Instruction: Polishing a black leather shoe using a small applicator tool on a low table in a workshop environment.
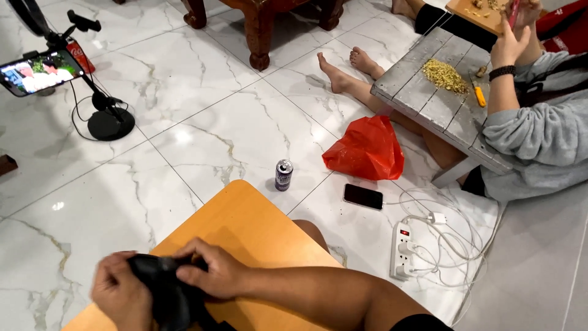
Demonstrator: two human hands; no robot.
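Black cloth (168,294) sits bunched at near left, over the near edge of the wooden counter (245,220), held between both hands. Left hand (119,293) grips its left side, fingers curled shut around the fabric. Right hand (211,270) presses on top from the right, fingers (191,252) bent and closed on a fold. Right forearm runs off to the near right; a bare knee shows just past the counter's right edge.

Floor is white marble tile. Drink can (283,175) stands upright just beyond the counter's far corner. Dark phone (363,196) lies flat to its right, near a red plastic bag (367,150). White power strip (401,251) with tangled white cables lies near right.

Far left: second phone (38,72), screen lit, on a black stand with a round base (110,124).

Far right: another person in a grey sleeve sits at a low grey plank counter (422,92) with a pile of yellowish chopped bits (446,76) and an orange-handled tool (479,95) on it. Their bare feet stretch out left on the floor. Dark carved furniture legs at far centre.
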